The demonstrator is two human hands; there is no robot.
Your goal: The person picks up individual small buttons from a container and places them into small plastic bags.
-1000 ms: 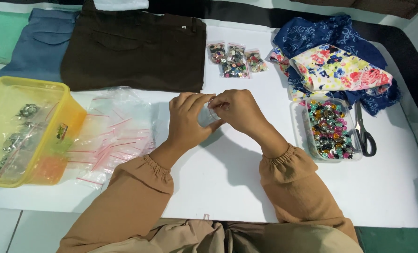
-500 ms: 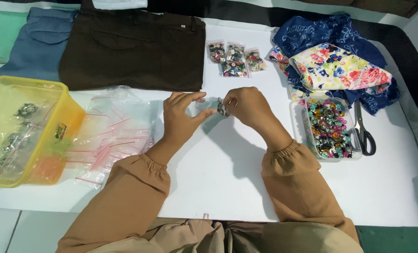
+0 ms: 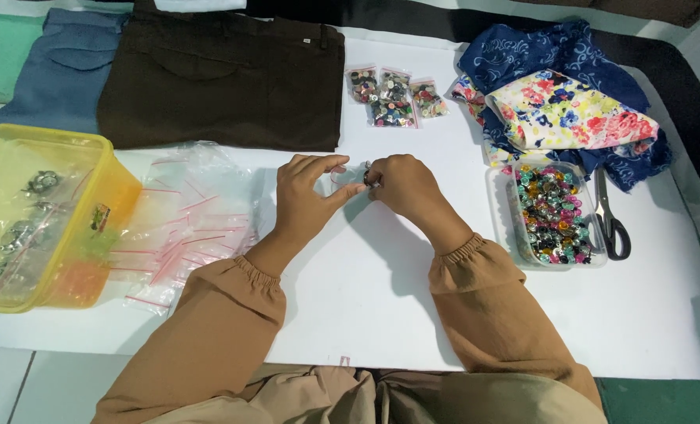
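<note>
So, far left on your bench (image 3: 381,314) there's a yellow tub (image 3: 91,177) with metal bits inside, and next to it a messy pile of clear zip bags (image 3: 185,228). Behind those lie folded clothes: green, blue, then brown trousers (image 3: 224,78). Dead centre, your left hand (image 3: 307,196) has its fingers curled, pinching one small clear bag (image 3: 342,177) at its edge. Your right hand (image 3: 401,184) is closed up tight against that same bag's mouth, gripping something small and dark; can't tell what. Behind them sit three filled bags of buttons (image 3: 393,98). Over right: floral cloth (image 3: 570,110), a clear tray of colourful buttons (image 3: 554,212), and scissors (image 3: 613,228) just beside it.
</note>
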